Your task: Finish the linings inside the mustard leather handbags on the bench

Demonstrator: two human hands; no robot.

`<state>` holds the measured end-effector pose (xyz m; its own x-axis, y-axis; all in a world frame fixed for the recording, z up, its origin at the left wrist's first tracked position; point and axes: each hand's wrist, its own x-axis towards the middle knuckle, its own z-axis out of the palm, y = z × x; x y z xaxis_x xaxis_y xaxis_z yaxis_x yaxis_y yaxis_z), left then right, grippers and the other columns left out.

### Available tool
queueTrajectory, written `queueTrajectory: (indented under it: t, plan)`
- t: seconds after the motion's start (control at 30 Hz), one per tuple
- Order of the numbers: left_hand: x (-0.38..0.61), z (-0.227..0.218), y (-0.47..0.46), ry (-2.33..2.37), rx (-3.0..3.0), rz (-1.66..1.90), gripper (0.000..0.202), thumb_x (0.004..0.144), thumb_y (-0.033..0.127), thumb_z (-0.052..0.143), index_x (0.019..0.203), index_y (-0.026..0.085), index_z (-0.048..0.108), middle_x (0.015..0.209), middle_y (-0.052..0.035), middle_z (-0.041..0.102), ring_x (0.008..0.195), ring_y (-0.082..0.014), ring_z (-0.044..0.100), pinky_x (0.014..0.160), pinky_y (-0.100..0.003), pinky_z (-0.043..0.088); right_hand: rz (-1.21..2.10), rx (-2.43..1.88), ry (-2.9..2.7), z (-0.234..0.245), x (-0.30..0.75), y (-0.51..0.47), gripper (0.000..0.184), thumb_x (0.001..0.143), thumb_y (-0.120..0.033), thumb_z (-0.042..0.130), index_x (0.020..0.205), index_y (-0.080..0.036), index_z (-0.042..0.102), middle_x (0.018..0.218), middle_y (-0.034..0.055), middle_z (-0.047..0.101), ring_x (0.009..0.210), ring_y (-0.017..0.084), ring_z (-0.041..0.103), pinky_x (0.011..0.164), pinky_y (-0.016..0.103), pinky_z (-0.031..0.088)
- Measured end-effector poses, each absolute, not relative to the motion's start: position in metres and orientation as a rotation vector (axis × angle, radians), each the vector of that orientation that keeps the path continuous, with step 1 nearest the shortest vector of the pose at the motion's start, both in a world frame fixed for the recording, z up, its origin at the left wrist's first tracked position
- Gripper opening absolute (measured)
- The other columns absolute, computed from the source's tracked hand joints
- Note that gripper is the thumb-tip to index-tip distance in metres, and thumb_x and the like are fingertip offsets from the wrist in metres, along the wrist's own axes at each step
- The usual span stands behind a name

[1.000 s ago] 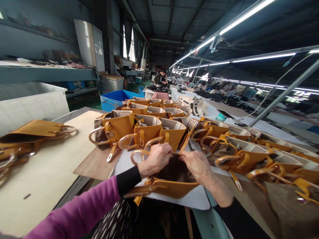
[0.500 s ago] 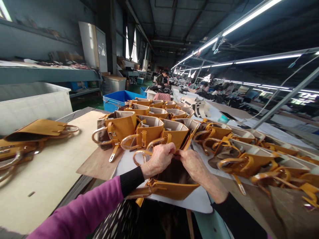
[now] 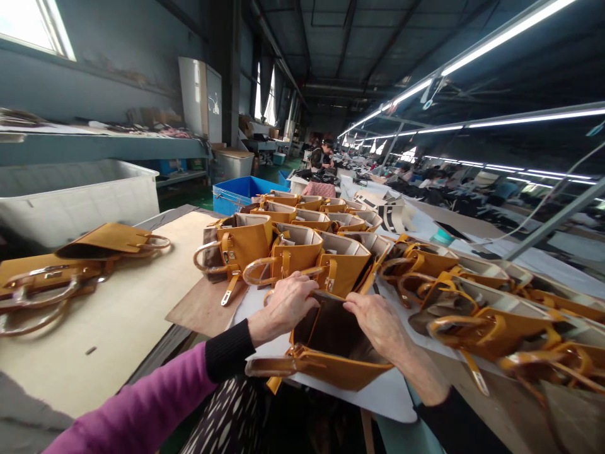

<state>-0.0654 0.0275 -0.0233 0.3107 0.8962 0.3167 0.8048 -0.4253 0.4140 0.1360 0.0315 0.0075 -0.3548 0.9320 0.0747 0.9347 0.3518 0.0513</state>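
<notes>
Pale factory bench (image 3: 118, 328) bears the work: left hand (image 3: 286, 306) and right hand (image 3: 375, 321) each pinch the far rim of an open mustard-yellow leather handbag (image 3: 340, 375) lying between them at the near edge. Matching upright handbags (image 3: 293, 252) crowd just beyond.

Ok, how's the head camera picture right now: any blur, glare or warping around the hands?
Head view, centre: left hand and right hand, gripping the rim of the mustard-yellow leather handbag, look fairly sharp, its dark lining in shadow; head view, left edge: flat tan handbags are blurred; head view, top: fluorescent ceiling tubes are blown out, lines splayed by the wide lens.
</notes>
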Motion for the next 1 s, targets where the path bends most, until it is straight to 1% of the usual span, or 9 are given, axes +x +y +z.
queueTrajectory:
  t: [0.1, 0.2, 0.27, 0.37, 0.5, 0.63, 0.8, 0.9, 1.0]
  plan:
    - [-0.062, -0.026, 0.031, 1.556, 2.328, 0.735, 0.011, 0.080, 0.029, 0.059, 0.083, 0.021, 0.066, 0.087, -0.0015, 0.066, 0.082, -0.0186, 0.059, 0.066, -0.026, 0.039, -0.246, -1.791, -2.584, 0.006, 0.135, 0.030, 0.026, 0.093, -0.032, 0.043, 0.078, -0.023, 0.062, 0.072, 0.0033, 0.070, 0.072, 0.017, 0.065, 0.055, 0.026, 0.029]
    - [-0.062, -0.026, 0.033, 1.541, 2.306, 0.735, 0.013, 0.080, 0.030, 0.059, 0.085, 0.022, 0.068, 0.087, -0.0002, 0.066, 0.081, -0.0181, 0.060, 0.065, -0.025, 0.039, -0.342, -1.802, -2.618, 0.005, 0.130, 0.030, 0.023, 0.092, -0.033, 0.045, 0.080, -0.023, 0.062, 0.074, 0.0041, 0.070, 0.074, 0.019, 0.066, 0.056, 0.026, 0.030]
    - [-0.063, -0.025, 0.033, 1.516, 2.326, 0.736, 0.014, 0.080, 0.030, 0.059, 0.086, 0.022, 0.069, 0.087, -0.0003, 0.066, 0.081, -0.0180, 0.061, 0.065, -0.025, 0.039, -0.322, -1.766, -2.645, 0.005, 0.122, 0.031, 0.017, 0.090, -0.032, 0.050, 0.082, -0.023, 0.062, 0.078, 0.0038, 0.071, 0.078, 0.019, 0.066, 0.058, 0.026, 0.033]
    - [-0.065, -0.023, 0.034, 1.450, 2.388, 0.720, 0.014, 0.081, 0.028, 0.057, 0.086, 0.022, 0.069, 0.087, -0.0011, 0.066, 0.081, -0.0185, 0.061, 0.065, -0.025, 0.040, -0.196, -1.684, -2.673, 0.004, 0.111, 0.034, 0.009, 0.087, -0.028, 0.055, 0.088, -0.023, 0.063, 0.085, 0.0031, 0.072, 0.085, 0.019, 0.067, 0.061, 0.025, 0.036]
    - [-0.064, -0.025, 0.037, 1.397, 2.408, 0.712, 0.016, 0.083, 0.028, 0.056, 0.084, 0.020, 0.070, 0.083, -0.0025, 0.067, 0.084, -0.0196, 0.062, 0.067, -0.025, 0.042, -0.159, -1.667, -2.692, 0.004, 0.105, 0.039, 0.016, 0.090, -0.026, 0.050, 0.086, -0.023, 0.065, 0.080, 0.0051, 0.072, 0.081, 0.019, 0.068, 0.061, 0.026, 0.036]
    - [-0.062, -0.031, 0.040, 1.380, 2.352, 0.813, 0.018, 0.085, 0.029, 0.055, 0.087, 0.022, 0.071, 0.085, -0.0027, 0.068, 0.082, -0.0184, 0.062, 0.069, -0.025, 0.042, -0.150, -1.628, -2.688, 0.005, 0.105, 0.040, 0.023, 0.092, -0.029, 0.046, 0.084, -0.022, 0.066, 0.077, 0.0050, 0.072, 0.078, 0.019, 0.068, 0.059, 0.026, 0.035]
    - [-0.061, -0.031, 0.041, 1.389, 2.277, 0.834, 0.016, 0.083, 0.028, 0.057, 0.081, 0.021, 0.072, 0.082, -0.0018, 0.069, 0.081, -0.0174, 0.061, 0.070, -0.024, 0.042, -0.118, -1.644, -2.672, 0.004, 0.105, 0.040, 0.026, 0.093, -0.030, 0.044, 0.083, -0.022, 0.067, 0.078, 0.0054, 0.072, 0.078, 0.018, 0.068, 0.060, 0.025, 0.035]
    - [-0.063, -0.030, 0.041, 1.365, 2.254, 0.822, 0.014, 0.082, 0.027, 0.059, 0.082, 0.020, 0.072, 0.083, -0.0017, 0.069, 0.083, -0.0177, 0.061, 0.072, -0.024, 0.043, -0.054, -1.640, -2.649, 0.004, 0.105, 0.040, 0.026, 0.093, -0.031, 0.043, 0.083, -0.024, 0.067, 0.077, 0.0034, 0.072, 0.076, 0.016, 0.067, 0.060, 0.025, 0.034]
    - [-0.064, -0.030, 0.040, 1.325, 2.255, 0.847, 0.016, 0.083, 0.027, 0.058, 0.086, 0.021, 0.072, 0.088, -0.0020, 0.069, 0.086, -0.0176, 0.061, 0.076, -0.024, 0.044, -0.025, -1.645, -2.623, 0.004, 0.105, 0.038, 0.028, 0.093, -0.032, 0.041, 0.081, -0.025, 0.066, 0.075, 0.0017, 0.072, 0.075, 0.016, 0.067, 0.059, 0.025, 0.032]
